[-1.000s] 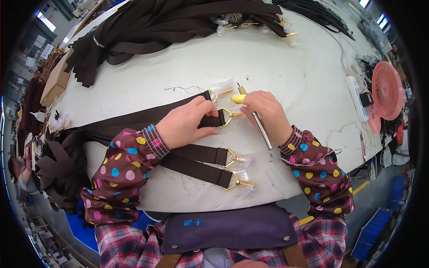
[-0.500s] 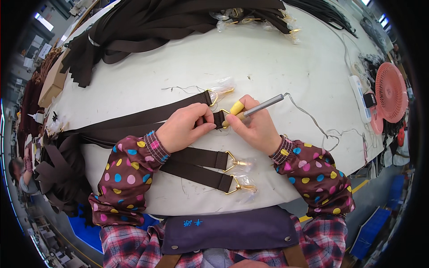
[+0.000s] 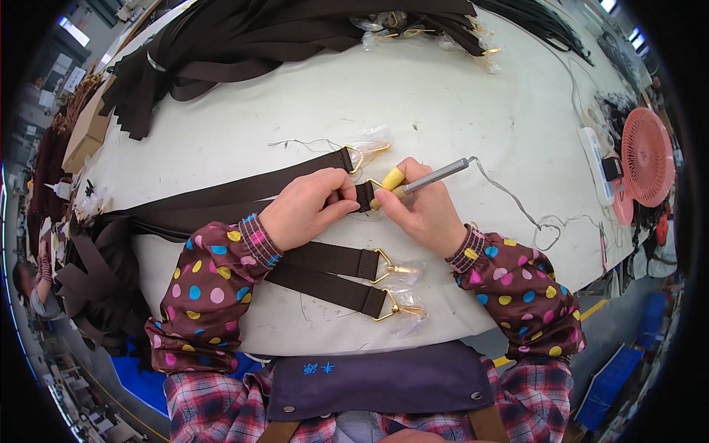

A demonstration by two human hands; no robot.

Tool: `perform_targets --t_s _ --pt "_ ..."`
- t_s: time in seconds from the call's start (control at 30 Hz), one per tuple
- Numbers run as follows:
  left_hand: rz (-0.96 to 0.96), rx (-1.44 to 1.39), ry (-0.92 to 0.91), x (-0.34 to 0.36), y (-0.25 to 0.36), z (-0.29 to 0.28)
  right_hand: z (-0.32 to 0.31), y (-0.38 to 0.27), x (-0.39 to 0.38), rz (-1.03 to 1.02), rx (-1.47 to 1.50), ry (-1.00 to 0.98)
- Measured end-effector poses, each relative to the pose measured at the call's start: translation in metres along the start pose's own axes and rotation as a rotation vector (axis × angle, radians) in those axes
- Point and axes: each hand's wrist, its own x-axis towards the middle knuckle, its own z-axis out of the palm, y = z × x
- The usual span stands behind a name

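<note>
Apron [image 3: 399, 380] with blue lettering [image 3: 319, 368]

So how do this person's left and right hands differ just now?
The right hand wears a yellow finger cover; none shows on the left hand. The right hand grips a silver pen-like tool with a cord, while the left hand's fingers are at a dark strap. Both come out of polka-dot sleeves.

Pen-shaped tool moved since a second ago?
Yes: the pen-shaped tool swung its corded end up the picture, judged against the white power strip.
</note>
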Motion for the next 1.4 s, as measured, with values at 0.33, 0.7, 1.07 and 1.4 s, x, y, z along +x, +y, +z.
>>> perform_targets --t_s 0.33,0.7,1.07,1.4 --pt "0.006 -0.001 -0.001 0.001 -0.001 0.0 -0.001 0.0 0.0 -0.055 -0.083 0.007" --pt "0.047 0.04 -0.241 -0.001 0.007 -0.025 0.0 -0.006 0.002 -0.03 0.015 0.024" --pt "0.077 0.172 -0.208 0.012 -0.002 -0.019 0.005 -0.004 0.002 -0.008 0.04 -0.009" --pt "0.1 0.197 -0.103 0.003 0.0 -0.011 0.003 -0.009 0.002 -0.006 0.034 0.007"
